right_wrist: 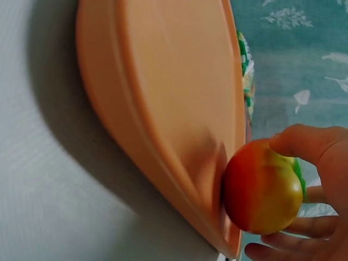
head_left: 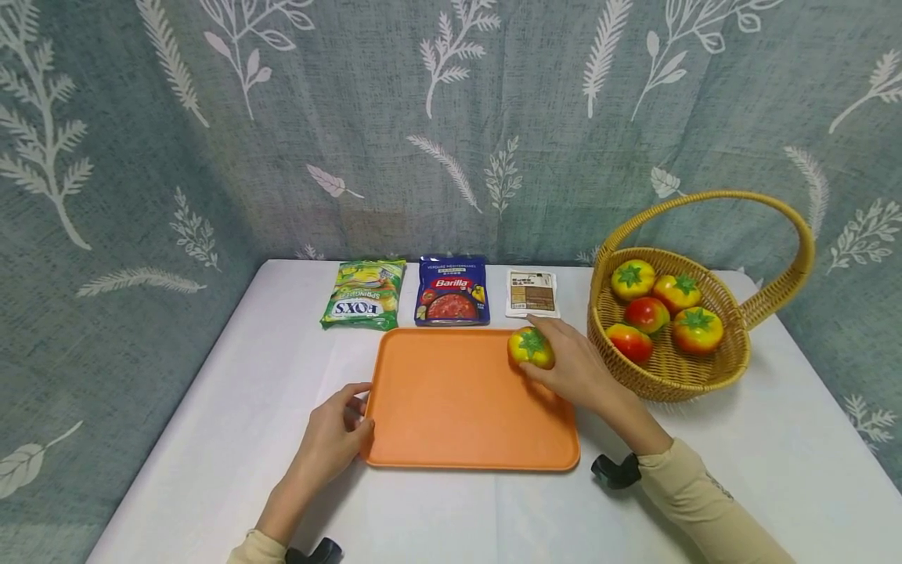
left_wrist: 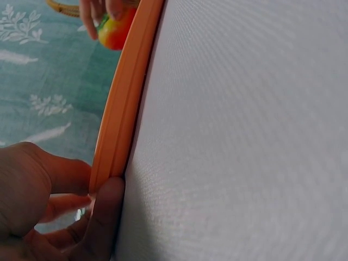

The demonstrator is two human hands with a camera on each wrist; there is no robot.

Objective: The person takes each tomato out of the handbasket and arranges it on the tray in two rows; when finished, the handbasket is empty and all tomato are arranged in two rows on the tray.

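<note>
In the head view an orange tray [head_left: 465,399] lies on the white table. My left hand [head_left: 337,431] pinches its left edge; in the left wrist view the thumb and a finger [left_wrist: 106,209] meet at the rim [left_wrist: 122,103]. My right hand [head_left: 567,360] grips a yellow-and-red persimmon [head_left: 530,347] with a green leafy top, at the tray's far right corner. From the right wrist, the persimmon [right_wrist: 263,187] sits against the tray's inner corner, thumb on one side and fingers on the other. Whether it rests fully on the tray, I cannot tell.
To the right stands a wicker basket [head_left: 665,384] with a tall handle, holding several red and yellow fruits. Behind the tray lie a green Fox's bag [head_left: 364,294], a blue Barilla pouch [head_left: 452,291] and a small white-and-brown packet [head_left: 532,293]. A patterned curtain [head_left: 380,141] hangs behind.
</note>
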